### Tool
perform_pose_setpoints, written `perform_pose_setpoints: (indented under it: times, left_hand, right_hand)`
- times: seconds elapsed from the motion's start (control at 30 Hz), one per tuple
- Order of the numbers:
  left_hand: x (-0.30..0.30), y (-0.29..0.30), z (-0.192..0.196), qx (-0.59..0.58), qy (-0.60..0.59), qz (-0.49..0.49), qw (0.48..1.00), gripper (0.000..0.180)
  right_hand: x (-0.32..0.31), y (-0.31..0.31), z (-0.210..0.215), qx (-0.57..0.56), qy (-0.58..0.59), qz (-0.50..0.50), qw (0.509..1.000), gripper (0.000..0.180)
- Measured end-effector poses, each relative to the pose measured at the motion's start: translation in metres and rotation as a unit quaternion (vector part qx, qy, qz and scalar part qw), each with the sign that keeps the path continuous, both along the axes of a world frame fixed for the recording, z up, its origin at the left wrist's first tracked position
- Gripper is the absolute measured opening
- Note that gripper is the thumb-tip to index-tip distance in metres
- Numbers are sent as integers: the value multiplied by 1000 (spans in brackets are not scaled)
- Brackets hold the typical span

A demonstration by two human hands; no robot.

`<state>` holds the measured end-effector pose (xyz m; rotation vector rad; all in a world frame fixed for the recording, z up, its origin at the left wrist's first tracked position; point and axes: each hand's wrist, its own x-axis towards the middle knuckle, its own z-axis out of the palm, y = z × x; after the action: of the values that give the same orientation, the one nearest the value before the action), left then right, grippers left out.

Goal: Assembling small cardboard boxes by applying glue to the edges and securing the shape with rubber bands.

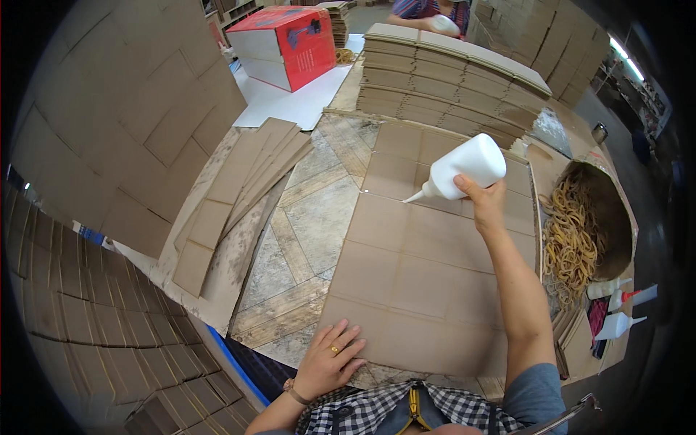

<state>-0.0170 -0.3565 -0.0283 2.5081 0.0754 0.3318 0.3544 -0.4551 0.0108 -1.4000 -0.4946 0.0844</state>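
Observation:
A creased brown cardboard sheet (428, 283) lies flat on the table in front of me. My right hand (484, 199) is wrapped round a white squeeze bottle (471, 163), tilted with its thin nozzle pointing down and left, close over the sheet's far part. A small white spot shows near the sheet's left edge, beside the nozzle tip. Whether the tip touches the cardboard I cannot tell. My left hand (332, 359) rests flat at the near left corner of the sheet, fingers stretched out, with a ring on one finger.
Behind the sheet stands a tall stack of folded cardboard (442, 83). Cardboard strips (232, 196) lie at left, with a red and white box (286, 47) beyond. At right are a container of rubber bands (576, 225) and small bottles (616, 325). Another person (428, 13) is at the back.

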Motion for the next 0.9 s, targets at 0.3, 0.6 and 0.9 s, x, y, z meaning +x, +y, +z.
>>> perform_pose_setpoints:
  times: [0.3, 0.6, 0.9]
  left_hand:
    - [0, -2, -3, 6, -4, 1, 1000, 40]
    - [-1, -3, -9, 24, -2, 1, 1000, 38]
    - [0, -8, -9, 34, -11, -1, 999, 39]
  right_hand:
    - [28, -109, 21, -71, 10, -65, 995, 46]
    - [50, -241, 39, -162, -13, -186, 969, 45]
    - [57, -256, 42, -183, -32, -178, 966, 62]
